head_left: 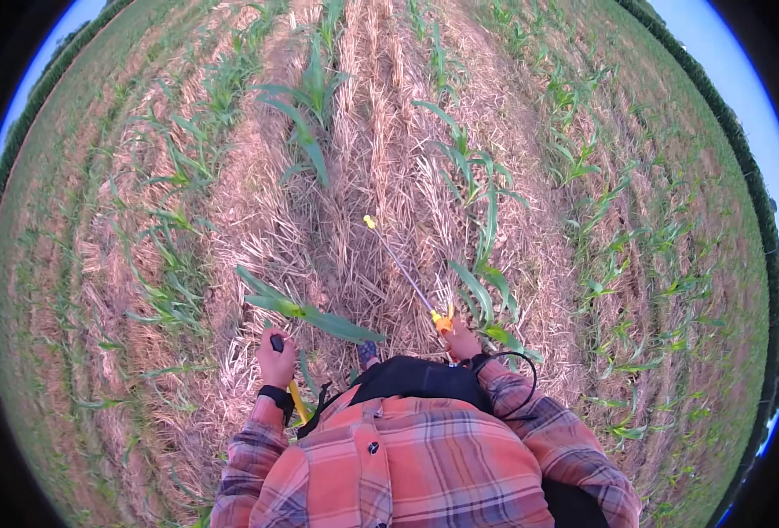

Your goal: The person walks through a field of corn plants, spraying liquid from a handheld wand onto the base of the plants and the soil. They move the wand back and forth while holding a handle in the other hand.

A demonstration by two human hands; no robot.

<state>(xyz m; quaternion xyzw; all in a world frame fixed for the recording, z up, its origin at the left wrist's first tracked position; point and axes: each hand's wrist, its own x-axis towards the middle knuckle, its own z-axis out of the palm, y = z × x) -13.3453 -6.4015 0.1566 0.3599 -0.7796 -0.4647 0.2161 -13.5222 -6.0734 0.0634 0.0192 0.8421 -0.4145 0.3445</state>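
Note:
My right hand [463, 342] is closed round the yellow-orange handle of a sprayer wand [404, 274]. The thin metal tube slants forward and left from it, ending in a yellow nozzle [370, 222] above the straw between two plant rows. On the other side, my left hand [276, 363] wraps round the black grip [277, 342] of a lever. A yellow part of that lever [299, 401] shows below the wrist, beside my body. From near my right wrist a black hose [533, 374] loops outward. No spray can be made out at the nozzle.
Young corn plants [306, 88] stand in rows ahead and to both sides. One broad-leaved plant [306, 315] is close to my left hand, another [486, 290] beside the wand. Dry straw [372, 167] covers the soil. A shoe [367, 354] shows below me.

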